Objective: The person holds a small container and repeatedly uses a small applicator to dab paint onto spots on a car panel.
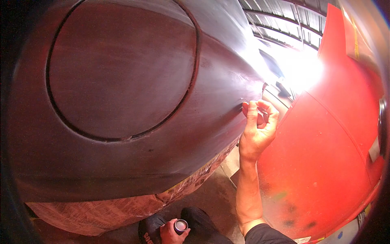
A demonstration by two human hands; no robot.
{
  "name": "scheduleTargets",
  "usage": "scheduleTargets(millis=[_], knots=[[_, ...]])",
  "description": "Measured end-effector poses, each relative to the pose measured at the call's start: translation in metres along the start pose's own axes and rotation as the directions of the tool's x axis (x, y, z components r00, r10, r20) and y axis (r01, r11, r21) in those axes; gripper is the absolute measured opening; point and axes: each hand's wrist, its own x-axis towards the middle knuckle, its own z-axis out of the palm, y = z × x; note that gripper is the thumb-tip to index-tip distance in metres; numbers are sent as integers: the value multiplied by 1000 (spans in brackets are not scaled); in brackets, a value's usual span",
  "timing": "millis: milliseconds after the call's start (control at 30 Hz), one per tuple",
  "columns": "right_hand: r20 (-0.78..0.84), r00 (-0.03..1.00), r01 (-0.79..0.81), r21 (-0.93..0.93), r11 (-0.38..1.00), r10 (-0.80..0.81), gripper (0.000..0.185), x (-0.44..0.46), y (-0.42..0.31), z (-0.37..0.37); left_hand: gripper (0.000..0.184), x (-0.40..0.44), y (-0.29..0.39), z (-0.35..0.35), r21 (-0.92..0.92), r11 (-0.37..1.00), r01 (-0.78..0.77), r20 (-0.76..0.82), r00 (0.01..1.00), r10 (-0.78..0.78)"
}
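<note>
My right hand (pixel 260 122) is raised beside the tapering end of a dark, dull car body panel (pixel 162 158). Its thumb and fingertips are pinched together close to the panel surface. Something small and thin may be between them, too small to make out. Low in the view, near my lap, my left hand (pixel 167 234) is closed around a small round container (pixel 180 225) with a dark outside and a pale inside or top. A large circular groove (pixel 198 49) is cut into the panel, up and to the left of my right hand.
A large red body panel (pixel 321 150) with dark and green smudges stands close on the right. Masking paper (pixel 101 215) covers the area under the dark panel's lower edge. A very bright light (pixel 300 71) glares behind my right hand, under a ribbed metal roof (pixel 288 20).
</note>
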Motion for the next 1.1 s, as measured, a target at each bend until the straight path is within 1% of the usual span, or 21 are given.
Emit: scheduleTargets(millis=[167,233,333,433,533,633,667,767,867,967,1067,1100], knots=[[3,1000,-4,5,1000,4,21,-1,0,0,65,1,6,-5,10,1000,23,21,999,-23],[-6,1000,-11,12,1000,11,21,-1,0,1,65,0,2,-1,-4,1000,13,6,1000,-13],[-20,999,-38,86,996,40,20,0,1,-2,66,0,2,0,-21,1000,24,1,1000,-24],[-22,999,-37,92,995,39,20,-5,1,-8,66,-1,-1,1,-31,999,25,-3,1000,-25],[-7,1000,-30,63,998,30,20,-14,-5,-17,66,-1,-4,3,-23,999,23,0,1000,-23],[36,999,20,75,997,-23,20,-21,-11,-26,66,-2,0,2,-35,999,34,3,999,-33],[42,998,39,40,998,-41,19,-21,-11,-30,66,-1,2,1,-44,998,37,1,999,-37],[17,999,35,-22,999,-35,19,-10,-5,-34,66,-2,2,3,-34,999,5,-30,1000,-6],[-2,999,-33,-43,999,33,19,0,3,-34,67,0,3,2,-68,998,2,-29,1000,-4],[-19,1000,-22,-49,999,21,19,5,16,-33,67,-1,0,3,-67,998,20,-20,1000,-21],[5,1000,-20,-32,999,21,19,7,20,-30,67,-5,-6,7,-70,998,2,-43,999,-5],[-1,1000,-19,-38,999,19,19,7,21,-29,67,-3,-3,4,-60,998,18,-20,1000,-19]])
